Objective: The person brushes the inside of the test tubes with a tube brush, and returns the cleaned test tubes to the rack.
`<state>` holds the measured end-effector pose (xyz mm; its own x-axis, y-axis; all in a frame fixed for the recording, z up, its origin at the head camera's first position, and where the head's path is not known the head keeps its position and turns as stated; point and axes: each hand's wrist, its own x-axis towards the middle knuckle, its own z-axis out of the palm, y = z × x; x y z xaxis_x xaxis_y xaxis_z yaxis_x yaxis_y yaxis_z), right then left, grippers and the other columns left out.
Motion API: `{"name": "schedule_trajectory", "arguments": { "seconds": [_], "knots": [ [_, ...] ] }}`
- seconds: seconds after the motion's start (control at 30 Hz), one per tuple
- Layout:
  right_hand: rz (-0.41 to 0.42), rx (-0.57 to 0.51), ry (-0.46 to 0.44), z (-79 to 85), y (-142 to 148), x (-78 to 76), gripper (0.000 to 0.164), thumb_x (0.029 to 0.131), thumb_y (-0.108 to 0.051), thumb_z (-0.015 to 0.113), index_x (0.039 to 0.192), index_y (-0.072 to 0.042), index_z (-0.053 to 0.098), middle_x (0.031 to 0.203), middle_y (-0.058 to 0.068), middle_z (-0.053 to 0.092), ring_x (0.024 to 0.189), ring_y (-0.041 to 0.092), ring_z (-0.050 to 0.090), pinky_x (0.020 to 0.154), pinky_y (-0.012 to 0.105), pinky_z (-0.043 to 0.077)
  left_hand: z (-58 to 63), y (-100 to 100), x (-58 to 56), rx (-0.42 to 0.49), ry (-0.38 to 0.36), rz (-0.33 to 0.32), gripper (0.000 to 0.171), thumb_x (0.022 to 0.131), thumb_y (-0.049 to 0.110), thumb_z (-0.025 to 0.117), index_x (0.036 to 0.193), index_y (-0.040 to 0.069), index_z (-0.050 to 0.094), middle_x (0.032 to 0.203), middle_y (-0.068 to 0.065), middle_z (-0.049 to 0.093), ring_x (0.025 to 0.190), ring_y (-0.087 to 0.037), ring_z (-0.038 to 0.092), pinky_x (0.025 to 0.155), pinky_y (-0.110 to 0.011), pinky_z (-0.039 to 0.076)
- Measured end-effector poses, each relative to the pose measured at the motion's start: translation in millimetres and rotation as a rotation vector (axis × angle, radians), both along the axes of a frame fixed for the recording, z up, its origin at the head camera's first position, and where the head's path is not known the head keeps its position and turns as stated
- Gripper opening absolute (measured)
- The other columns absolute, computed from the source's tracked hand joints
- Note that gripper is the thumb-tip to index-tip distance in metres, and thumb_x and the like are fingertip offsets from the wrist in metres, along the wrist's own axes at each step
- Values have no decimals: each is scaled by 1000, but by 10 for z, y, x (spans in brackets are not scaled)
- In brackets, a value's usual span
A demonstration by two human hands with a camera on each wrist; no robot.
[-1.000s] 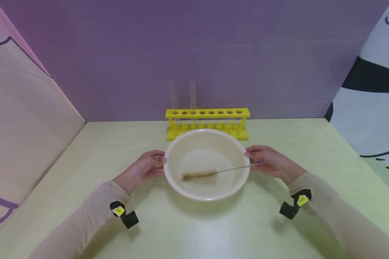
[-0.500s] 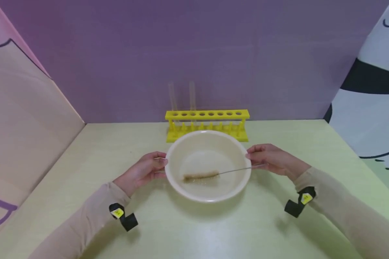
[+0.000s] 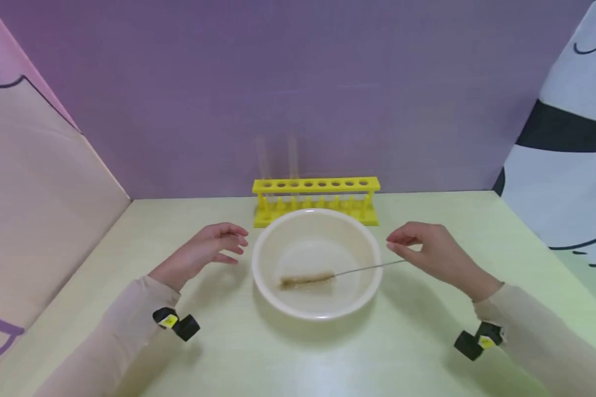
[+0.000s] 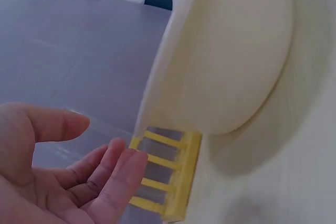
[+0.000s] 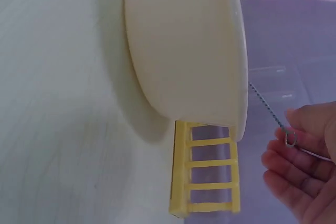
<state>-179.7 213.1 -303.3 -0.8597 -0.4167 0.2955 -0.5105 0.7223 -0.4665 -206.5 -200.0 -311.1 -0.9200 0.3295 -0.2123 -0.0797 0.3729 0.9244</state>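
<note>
A cream plastic basin (image 3: 318, 309) stands on the table in the head view. Inside it lies a test tube brush (image 3: 305, 280), bristles toward the left, its thin wire handle reaching out over the right rim. Just left of the rim, apart from it, my left hand (image 3: 201, 251) is spread with relaxed fingers and holds nothing. On the other side my right hand (image 3: 434, 253) hovers off the rim, fingers loosely bent. In the right wrist view, the looped end of the brush handle (image 5: 290, 139) overlaps the fingers of the right hand (image 5: 304, 161) without being gripped.
Right behind the basin stands a yellow test tube rack (image 3: 316, 186), with two clear test tubes (image 3: 293, 157) upright at its left end. A purple wall (image 3: 298, 82) rises at the table's back edge. Printed panels flank the table (image 3: 228, 353).
Both hands have let go of the basin's rim and drawn outward, left hand to the left, right hand to the right. The basin and brush have stayed on the table.
</note>
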Motion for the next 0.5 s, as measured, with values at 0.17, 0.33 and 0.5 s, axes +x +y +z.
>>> {"name": "schedule_trajectory", "arguments": {
  "seconds": [0.17, 0.33, 0.5],
  "knots": [
    [133, 102, 397, -84, -41, 111, 22, 69, -3, 80, 86, -9, 69, 83, -3, 65, 75, 13, 63, 63, 31, 54, 1, 17, -55, -29, 53, 33, 37, 96, 13, 51, 126, -7, 45, 121, -25, 53, 103, -32, 55, 85, -36, 53],
    [169, 182, 527, -132, -143, 211, 25, 64, -3, 82, 84, -9, 68, 84, 1, 63, 75, 17, 62, 62, 31, 54, -76, 11, -79, -32, 124, 71, 34, 95, 11, 52, 123, -8, 47, 118, -26, 55, 97, -25, 56, 83, -35, 53],
    [203, 201, 622, -170, -177, 240, 37, 98, -36, 47, 84, -8, 68, 83, 2, 62, 74, 17, 60, 60, 31, 54, -47, 16, -108, -12, 201, 124, 31, 95, 9, 53, 121, -7, 49, 115, -25, 55, 101, -32, 56, 84, -37, 53]
  ]
}}
